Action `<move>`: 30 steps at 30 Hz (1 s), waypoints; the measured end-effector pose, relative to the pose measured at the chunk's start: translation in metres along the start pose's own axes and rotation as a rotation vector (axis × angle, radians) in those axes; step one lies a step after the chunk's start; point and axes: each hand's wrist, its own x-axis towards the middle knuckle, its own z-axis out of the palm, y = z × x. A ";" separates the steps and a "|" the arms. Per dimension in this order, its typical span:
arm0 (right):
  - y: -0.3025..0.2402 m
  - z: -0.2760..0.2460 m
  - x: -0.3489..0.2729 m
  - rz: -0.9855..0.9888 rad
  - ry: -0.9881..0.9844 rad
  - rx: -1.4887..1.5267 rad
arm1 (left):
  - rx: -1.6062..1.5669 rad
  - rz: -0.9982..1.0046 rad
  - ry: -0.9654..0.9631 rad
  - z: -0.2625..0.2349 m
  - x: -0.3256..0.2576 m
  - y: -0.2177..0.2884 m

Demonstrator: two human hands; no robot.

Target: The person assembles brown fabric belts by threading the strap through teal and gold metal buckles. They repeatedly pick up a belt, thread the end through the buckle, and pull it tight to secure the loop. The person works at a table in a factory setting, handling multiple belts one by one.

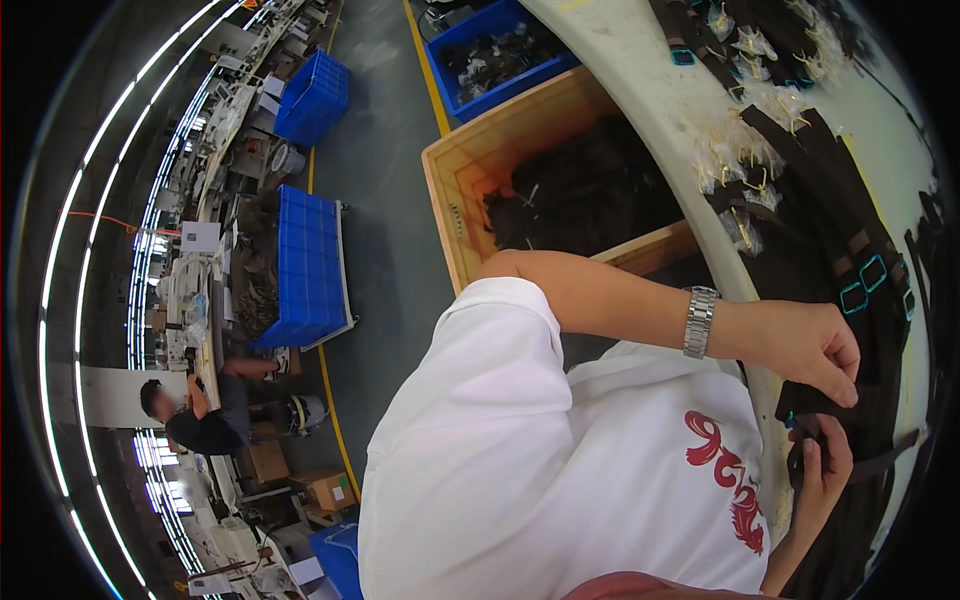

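My left hand (815,345), wearing a metal watch (700,322) on its wrist, has its fingers bent down and pinched at a dark strap (850,402). Just below it, my right hand (825,465) grips a folded part of the same dark strap between thumb and fingers. A small teal-edged piece, perhaps a buckle, shows between the two hands, partly hidden. Beyond my left hand, more dark straps (835,205) lie on the pale table, some with teal-edged square buckles (853,297). Small clear plastic bags with yellow ties (738,150) lie among them.
Beside the table's curved edge (655,120) stands an orange bin (450,205) holding dark fabric pieces. A blue bin (470,105) is behind it. Across the aisle are blue carts (305,265), long workbenches and a seated person (210,425).
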 end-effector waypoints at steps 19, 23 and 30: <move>0.000 0.006 0.027 0.055 0.890 -0.293 | 0.210 0.501 0.357 0.049 0.039 -0.027; 0.020 0.002 0.015 0.147 0.806 0.503 | 0.280 0.577 0.371 0.059 0.045 -0.033; -0.052 0.046 0.033 -0.097 -0.003 1.574 | 0.176 0.372 0.234 0.060 0.023 -0.040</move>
